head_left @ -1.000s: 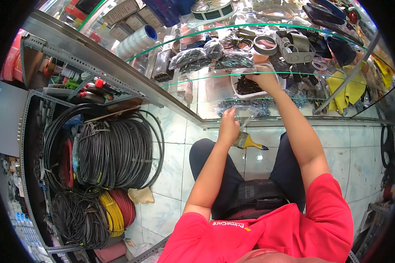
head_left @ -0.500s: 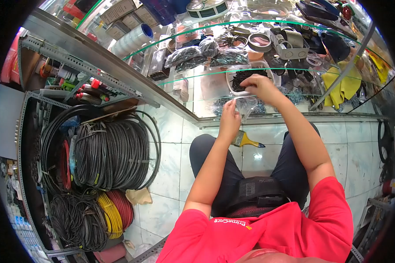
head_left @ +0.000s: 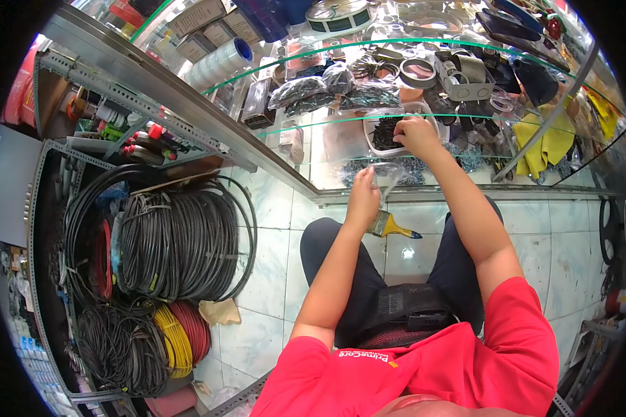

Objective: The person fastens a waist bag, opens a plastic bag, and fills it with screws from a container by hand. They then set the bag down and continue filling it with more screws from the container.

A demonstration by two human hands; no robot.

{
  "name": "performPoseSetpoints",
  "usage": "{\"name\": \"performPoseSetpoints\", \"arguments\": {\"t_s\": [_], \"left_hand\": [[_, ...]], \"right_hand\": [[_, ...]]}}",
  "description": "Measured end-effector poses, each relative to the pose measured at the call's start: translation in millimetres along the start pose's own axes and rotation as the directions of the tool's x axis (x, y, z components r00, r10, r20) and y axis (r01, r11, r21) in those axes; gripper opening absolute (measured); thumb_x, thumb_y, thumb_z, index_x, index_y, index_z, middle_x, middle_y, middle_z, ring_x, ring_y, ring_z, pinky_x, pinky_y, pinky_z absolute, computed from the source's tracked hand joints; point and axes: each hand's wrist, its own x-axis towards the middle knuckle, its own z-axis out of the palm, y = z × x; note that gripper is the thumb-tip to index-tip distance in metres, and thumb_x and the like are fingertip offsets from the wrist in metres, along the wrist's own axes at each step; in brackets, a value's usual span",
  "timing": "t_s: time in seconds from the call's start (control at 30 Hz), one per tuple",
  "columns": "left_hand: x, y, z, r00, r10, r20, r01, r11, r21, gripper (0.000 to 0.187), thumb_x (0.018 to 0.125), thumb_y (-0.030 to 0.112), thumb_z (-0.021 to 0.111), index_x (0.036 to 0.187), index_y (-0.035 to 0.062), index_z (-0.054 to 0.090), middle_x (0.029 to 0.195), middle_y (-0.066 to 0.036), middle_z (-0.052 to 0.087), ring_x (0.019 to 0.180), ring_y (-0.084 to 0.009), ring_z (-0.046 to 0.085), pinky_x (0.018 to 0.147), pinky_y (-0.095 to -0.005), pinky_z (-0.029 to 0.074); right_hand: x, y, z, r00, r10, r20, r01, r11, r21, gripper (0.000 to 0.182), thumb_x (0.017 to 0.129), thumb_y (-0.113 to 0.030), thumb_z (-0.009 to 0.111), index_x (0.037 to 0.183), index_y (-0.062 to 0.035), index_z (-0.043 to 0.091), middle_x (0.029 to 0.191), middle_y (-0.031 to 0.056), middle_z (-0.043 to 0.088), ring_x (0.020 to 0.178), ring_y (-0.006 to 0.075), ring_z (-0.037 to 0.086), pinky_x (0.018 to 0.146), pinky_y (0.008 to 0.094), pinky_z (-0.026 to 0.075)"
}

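My left hand (head_left: 365, 198) is closed, pinching the edge of a clear plastic bag (head_left: 391, 174) just in front of the glass cabinet. At the right side of a white tub (head_left: 371, 139) on the cabinet's lower shelf is my right hand (head_left: 419, 137), its fingers curled down by the small black pieces (head_left: 386, 132) inside. Whether those fingers hold a piece is too small to tell. A clear, flat-lidded container (head_left: 346, 141) stands left of the tub.
Glass shelf edges (head_left: 313, 125) run above and beside my hands. Black cable coils (head_left: 181, 243) lie on the left. A paintbrush (head_left: 393, 226) is on the floor between my knees. Yellow cloth (head_left: 542, 142) hangs at the right.
My right hand has shifted slightly within the tub's right side, and more of the black pieces show. My left hand still holds the bag, slightly lower. The whole view has moved a little.
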Motion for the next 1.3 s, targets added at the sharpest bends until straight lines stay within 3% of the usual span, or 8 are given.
{"name": "performPoseSetpoints", "arguments": {"t_s": [0.17, 0.27, 0.43, 0.63, 0.8, 0.9, 1.2, 1.3], "left_hand": [[2, -7, 2, 0.996, 0.088, -0.03, -0.085, 0.992, 0.093, 0.052, 0.071, -0.007, 0.043, 0.123, -0.0016, 0.042, 0.123, -0.019, 0.04, 0.084, -0.0212, 0.057, 0.08, -0.0286, 0.045], [3, -3, 2, 1.0, 0.029, -0.007, -0.029, 0.999, 0.028, 0.052, 0.071, -0.006, 0.043, 0.123, -0.0017, 0.042, 0.123, -0.02, 0.041, 0.085, -0.0219, 0.057, 0.081, -0.0285, 0.044], [2, 2, 2, 0.999, 0.04, -0.012, -0.04, 0.999, -0.02, 0.052, 0.071, -0.006, 0.043, 0.123, -0.0017, 0.042, 0.122, -0.02, 0.04, 0.085, -0.0222, 0.057, 0.081, -0.0286, 0.044], [5, 0, 5, 0.999, 0.046, -0.009, -0.046, 0.999, -0.01, 0.052, 0.071, -0.007, 0.043, 0.122, -0.0018, 0.043, 0.121, -0.021, 0.042, 0.088, -0.0245, 0.056, 0.08, -0.0285, 0.045], [5, -2, 8, 0.983, 0.159, -0.096, -0.153, 0.986, 0.067, 0.052, 0.071, -0.007, 0.043, 0.123, -0.0016, 0.042, 0.121, -0.02, 0.042, 0.09, -0.0237, 0.055, 0.079, -0.0284, 0.046], [5, 0, 7, 1.0, 0.009, -0.023, -0.011, 0.995, -0.095, 0.049, 0.073, -0.006, 0.044, 0.122, -0.0015, 0.043, 0.121, -0.019, 0.043, 0.096, -0.0246, 0.053, 0.08, -0.0284, 0.045], [3, 8, 1, 0.994, 0.105, -0.04, -0.1, 0.989, 0.105, 0.046, 0.075, -0.002, 0.048, 0.121, -0.0008, 0.045, 0.121, -0.021, 0.044, 0.11, -0.0331, 0.044, 0.09, -0.0322, 0.038], [3, 8, 0, 0.997, 0.072, -0.031, -0.07, 0.996, 0.055, 0.046, 0.075, -0.002, 0.048, 0.12, -0.0008, 0.045, 0.121, -0.021, 0.044, 0.11, -0.033, 0.044, 0.091, -0.032, 0.037]], "right_hand": [[1, 1, 1, 0.999, -0.032, -0.037, 0.031, 0.999, -0.038, 0.013, 0.062, -0.019, 0.068, 0.071, -0.0092, 0.065, 0.079, 0.0067, 0.062, 0.083, 0.0256, 0.058, 0.073, 0.0362, 0.045], [2, 2, -8, 0.999, 0.004, -0.042, 0.002, 0.989, 0.151, 0.014, 0.064, -0.017, 0.067, 0.074, -0.0086, 0.066, 0.077, 0.0092, 0.063, 0.076, 0.0268, 0.06, 0.067, 0.0356, 0.046], [-2, 7, -21, 0.975, 0.2, 0.098, -0.221, 0.83, 0.512, 0.014, 0.071, -0.013, 0.065, 0.083, -0.0057, 0.066, 0.074, 0.0064, 0.063, 0.066, 0.0147, 0.057, 0.062, 0.0274, 0.043], [-9, -6, -38, 0.967, 0.073, 0.244, -0.231, 0.658, 0.717, 0.016, 0.073, -0.008, 0.064, 0.088, -0.0011, 0.064, 0.077, 0.0026, 0.063, 0.069, 0.0085, 0.054, 0.064, 0.0248, 0.044], [-12, -11, -36, 0.962, 0.008, 0.273, -0.195, 0.721, 0.665, 0.018, 0.072, -0.007, 0.064, 0.089, -0.0019, 0.064, 0.079, 0.0053, 0.064, 0.071, 0.0109, 0.057, 0.067, 0.0257, 0.045], [-11, 4, -33, 0.987, 0.155, -0.033, -0.138, 0.944, 0.299, 0.021, 0.067, -0.008, 0.064, 0.088, -0.006, 0.066, 0.084, 0.0101, 0.063, 0.078, 0.0223, 0.061, 0.069, 0.0313, 0.047], [-8, 12, -17, 0.995, 0.063, 0.075, -0.063, 0.998, -0.004, 0.015, 0.065, -0.014, 0.066, 0.078, -0.0091, 0.065, 0.082, 0.0074, 0.062, 0.076, 0.024, 0.059, 0.069, 0.0346, 0.046], [-5, 13, -9, 0.996, 0.085, -0.002, -0.084, 0.988, 0.126, 0.014, 0.065, -0.014, 0.065, 0.078, -0.0087, 0.064, 0.079, 0.0085, 0.062, 0.076, 0.0247, 0.059, 0.069, 0.0349, 0.046]]}}
